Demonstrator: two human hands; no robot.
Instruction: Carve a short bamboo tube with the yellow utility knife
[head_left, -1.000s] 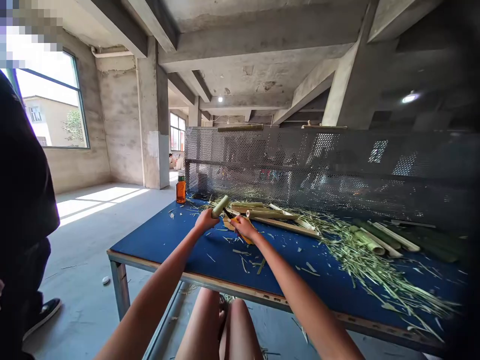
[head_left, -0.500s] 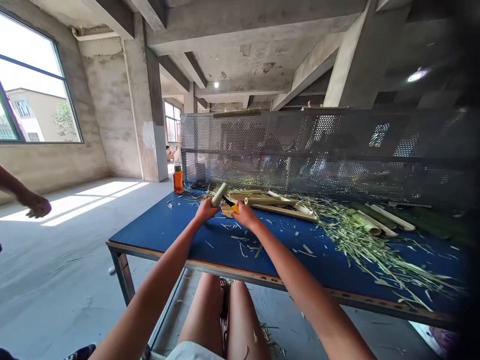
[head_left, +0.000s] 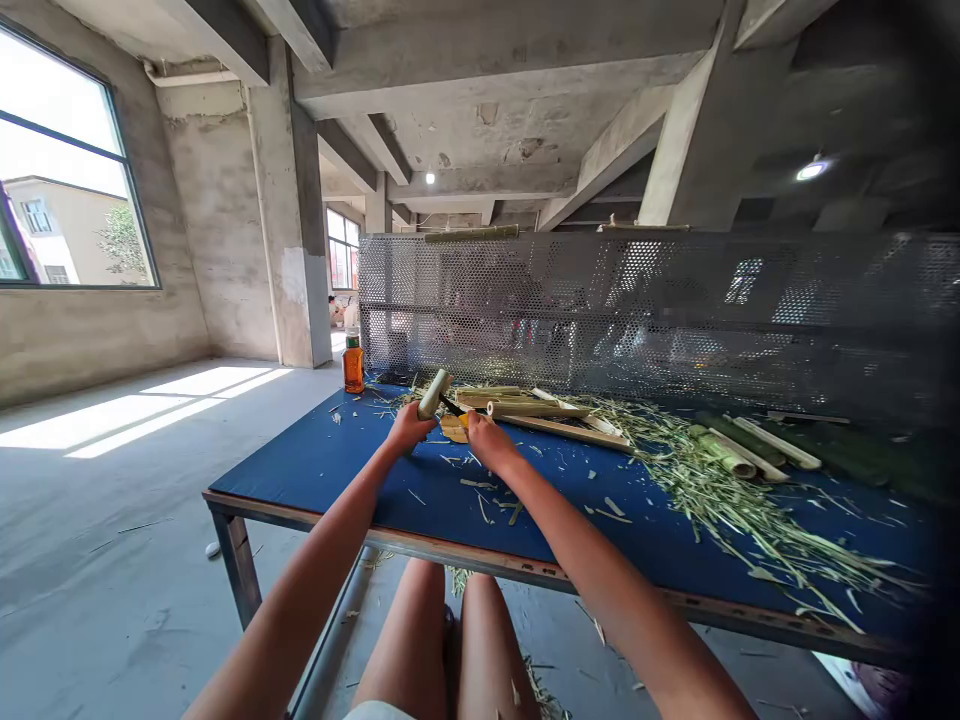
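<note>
My left hand (head_left: 410,428) is closed round the lower part of a short pale-green bamboo piece (head_left: 433,393), which tilts up and away to the right. My right hand (head_left: 489,441) grips the yellow-orange handle of a knife (head_left: 452,406). Its dark blade points up and left, towards the bamboo; whether it touches cannot be made out. Just below the knife, a flat tan wooden piece (head_left: 454,430) lies between my hands. Split bamboo pieces (head_left: 551,412) lie beyond my right hand on the blue table (head_left: 300,455).
A bottle of orange liquid (head_left: 353,366) stands at the table's far left corner. Green shavings (head_left: 720,495) heap along the right, beside bamboo lengths (head_left: 724,455). A perforated metal panel (head_left: 465,300) rises behind the table. My knees are under the front edge.
The knife has drawn back slightly from the bamboo, showing more blade. Another person's hand at the left has gone out of view. The whole view has shifted a little.
</note>
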